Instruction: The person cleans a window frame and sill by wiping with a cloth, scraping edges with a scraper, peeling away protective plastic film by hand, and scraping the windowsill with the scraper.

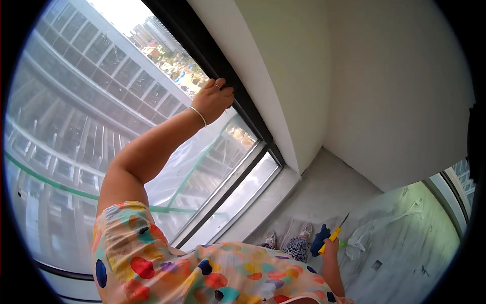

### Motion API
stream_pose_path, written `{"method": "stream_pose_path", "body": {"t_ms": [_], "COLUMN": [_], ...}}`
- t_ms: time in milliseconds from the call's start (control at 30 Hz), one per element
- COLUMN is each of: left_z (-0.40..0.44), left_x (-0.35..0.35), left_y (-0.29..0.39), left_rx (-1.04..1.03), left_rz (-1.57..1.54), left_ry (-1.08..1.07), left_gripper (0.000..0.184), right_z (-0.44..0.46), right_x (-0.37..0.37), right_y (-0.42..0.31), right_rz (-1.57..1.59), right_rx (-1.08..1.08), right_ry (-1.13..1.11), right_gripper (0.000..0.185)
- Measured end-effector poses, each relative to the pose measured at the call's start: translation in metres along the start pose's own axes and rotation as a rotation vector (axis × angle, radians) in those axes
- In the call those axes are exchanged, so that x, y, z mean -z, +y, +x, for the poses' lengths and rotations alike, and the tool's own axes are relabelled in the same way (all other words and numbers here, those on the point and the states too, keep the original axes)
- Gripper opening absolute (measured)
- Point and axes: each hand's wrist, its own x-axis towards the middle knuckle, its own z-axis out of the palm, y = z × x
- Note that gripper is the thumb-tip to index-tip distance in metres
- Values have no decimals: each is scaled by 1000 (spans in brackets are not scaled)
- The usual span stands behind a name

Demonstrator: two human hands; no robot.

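My left hand (213,99) is raised to the dark window frame (244,109), its fingers curled against the frame's edge. A bracelet (199,116) circles that wrist, and a ring shows on one finger. Low on the right, my right hand (331,247) is closed on a yellow-handled tool (330,240) with a thin, dark, pointed blade. I cannot make out the tool's exact kind. A dark blue cloth-like item (319,239) is right beside the handle, by the same hand; whether the fingers also grip it is unclear.
Clear plastic film (174,167) with green tape (55,186) hangs at the window on the left. A pale wall (400,86) rises on the right. My shoes (306,230) stand on the dusty floor (329,175). Crumpled plastic (357,240) lies right of my right hand.
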Motion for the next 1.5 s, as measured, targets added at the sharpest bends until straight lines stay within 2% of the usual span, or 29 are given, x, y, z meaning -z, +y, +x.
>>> {"method": "stream_pose_path", "body": {"t_ms": [67, 133, 167, 267, 300, 400, 533, 600, 667, 733, 800, 867, 933, 967, 1033, 1067, 1100, 1133, 1167, 1200, 1267, 1333, 1367, 1433, 1500], "left_z": [6, 3, 7, 21, 26, 28, 18, 9, 3, 3, 13, 27, 38, 37, 31, 25, 19, 12, 4, 3, 6, 18, 29, 46, 51], "left_x": [-3, 13, 33, 104, 126, 146, 94, 63, 62, 86, 133, 179, 211, 207, 187, 169, 145, 122, 103, 105, 124, 180, 205, 254, 267], "left_y": [-1, -25, -47, -127, -150, -182, -120, -74, -70, -102, -159, -224, -252, -254, -233, -210, -179, -144, -123, -120, -147, -209, -245, -305, -320], "left_rx": [69, 102, 145, 272, 321, 385, 302, 161, 212, 226, 366, 448, 490, 515, 552, 450, 367, 272, 202, 224, 254, 433, 522, 567, 630], "left_rz": [-111, -84, -63, 169, 217, 295, 181, 89, -19, 67, 195, 269, 349, 347, 247, 245, 153, 188, 116, 103, 157, 161, 196, 293, 316], "left_ry": [-7, 42, 134, 296, 291, 355, 370, 164, 121, 289, 406, 456, 449, 440, 398, 465, 428, 307, 275, 272, 312, 356, 424, 483, 500], "left_gripper": [11, 10, 11, 17, 19, 19, 16, 8, 10, 14, 18, 24, 26, 27, 26, 16, 9, 6, 5, 6, 9, 21, 23, 26, 27], "right_z": [-7, -12, -12, -34, -41, -36, -41, -52, -56, -64, -60, -62, -39, -29, -64, -79, -72, -74, -80, -80, -18, 15, 12, -12, -30], "right_x": [6, 16, 22, 31, 31, 25, 10, 9, 6, 15, 18, 26, 20, 17, 19, 19, 20, 19, 21, 22, 24, 37, 34, 29, 22], "right_y": [-2, 6, 12, -8, -17, -30, -61, -76, -78, -83, -89, -97, -83, -80, -123, -137, -134, -137, -139, -146, -101, -71, -86, -118, -144], "right_rz": [34, 26, 7, -10, -8, -60, -117, -156, -136, -169, -291, -321, -246, -207, -273, -304, -322, -339, -353, -358, -224, -199, -244, -311, -348], "right_rx": [-16, -12, 0, -7, -18, -13, 3, 37, 61, 99, 68, 13, -17, -37, -14, -6, 35, 35, 36, 44, 85, 93, 74, 73, 100], "right_ry": [34, 53, 57, 101, 123, 141, 114, 34, 15, -15, -24, -50, 57, 107, 58, 28, 11, 10, 15, 24, 39, 55, 64, 58, 40], "right_gripper": [52, 51, 51, 50, 50, 50, 49, 49, 48, 50, 51, 51, 50, 49, 49, 49, 50, 50, 50, 51, 42, 39, 39, 39, 40]}}
